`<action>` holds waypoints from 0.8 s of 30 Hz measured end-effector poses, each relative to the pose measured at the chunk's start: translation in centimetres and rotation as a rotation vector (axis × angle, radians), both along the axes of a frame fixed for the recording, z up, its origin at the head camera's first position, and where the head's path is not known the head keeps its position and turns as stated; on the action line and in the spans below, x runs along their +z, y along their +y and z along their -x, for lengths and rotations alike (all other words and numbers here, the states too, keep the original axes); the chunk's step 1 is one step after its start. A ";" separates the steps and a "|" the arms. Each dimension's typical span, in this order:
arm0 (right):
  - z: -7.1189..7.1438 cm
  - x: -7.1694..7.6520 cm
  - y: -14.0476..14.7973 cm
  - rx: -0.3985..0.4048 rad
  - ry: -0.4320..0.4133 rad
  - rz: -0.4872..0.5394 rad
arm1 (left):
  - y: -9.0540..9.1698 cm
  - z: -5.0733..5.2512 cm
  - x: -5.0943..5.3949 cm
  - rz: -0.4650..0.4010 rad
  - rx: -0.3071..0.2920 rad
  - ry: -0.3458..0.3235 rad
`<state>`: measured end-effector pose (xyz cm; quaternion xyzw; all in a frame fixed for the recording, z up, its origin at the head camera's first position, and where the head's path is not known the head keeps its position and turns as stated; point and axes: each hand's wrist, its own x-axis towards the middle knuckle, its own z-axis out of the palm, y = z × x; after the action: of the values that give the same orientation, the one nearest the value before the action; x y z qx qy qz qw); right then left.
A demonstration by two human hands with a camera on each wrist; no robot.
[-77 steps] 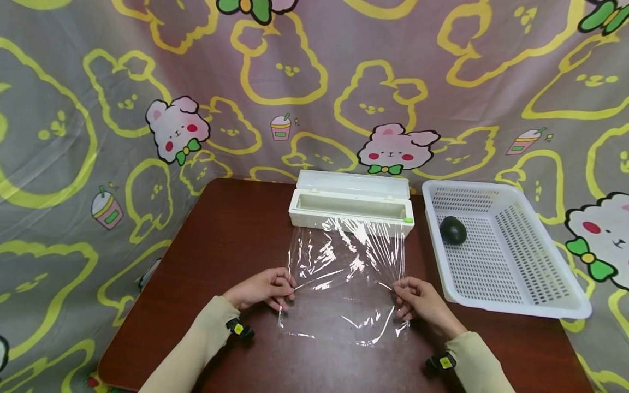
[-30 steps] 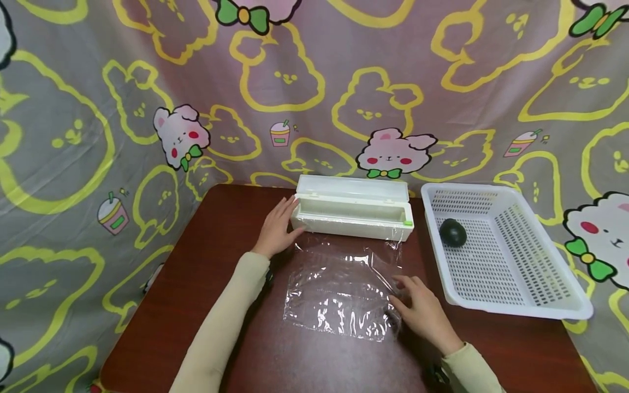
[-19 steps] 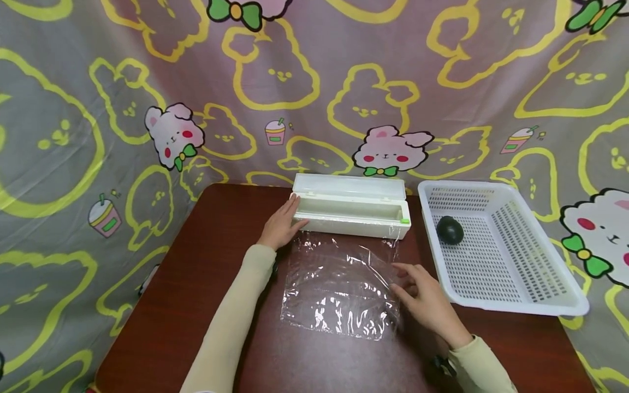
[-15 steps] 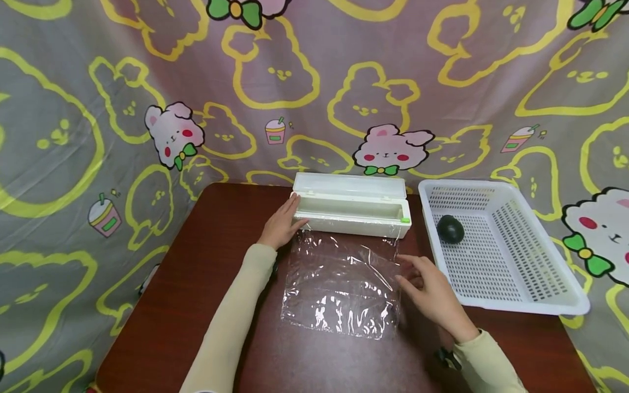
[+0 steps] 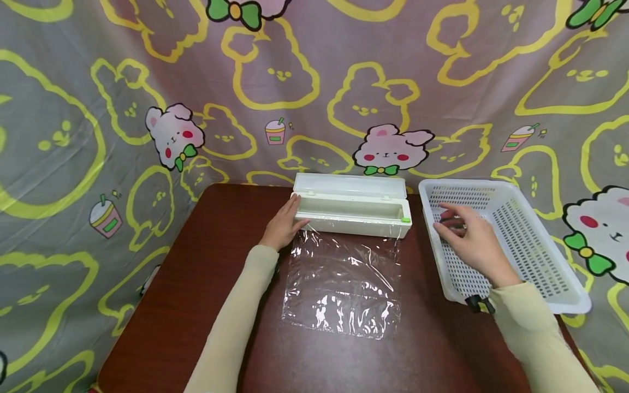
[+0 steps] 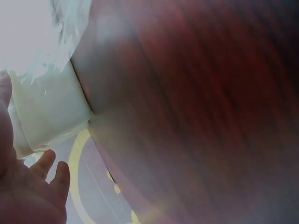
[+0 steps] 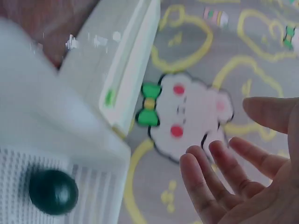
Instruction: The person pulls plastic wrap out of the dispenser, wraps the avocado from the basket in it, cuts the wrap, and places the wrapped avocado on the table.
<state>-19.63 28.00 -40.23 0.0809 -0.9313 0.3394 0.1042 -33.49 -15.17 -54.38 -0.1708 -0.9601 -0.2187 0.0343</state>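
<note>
My left hand (image 5: 282, 226), fingers straight, touches the box (image 5: 351, 208); right of it, my right hand (image 5: 474, 240), fingers apart, seemingly hovers above the basket (image 5: 524, 234).

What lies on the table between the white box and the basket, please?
Only a narrow strip of bare table lies between the white box and the basket; the head view shows it.
</note>
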 end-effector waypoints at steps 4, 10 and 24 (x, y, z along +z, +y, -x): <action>2.3 0.6 2.5 -0.027 -0.039 0.016 | 0.1 -0.1 0.2 -0.005 0.002 -0.009; 5.3 0.0 6.0 -0.091 -0.073 0.002 | 0.2 -0.3 0.4 -0.006 0.004 -0.022; 8.1 -3.0 9.2 -0.138 -0.244 -0.007 | 0.1 -0.1 0.1 -0.015 0.001 0.008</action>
<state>-27.76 37.24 -43.20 -0.0247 -0.9416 0.3356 0.0127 -33.38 -15.12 -54.26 -0.1709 -0.9584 -0.2250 0.0397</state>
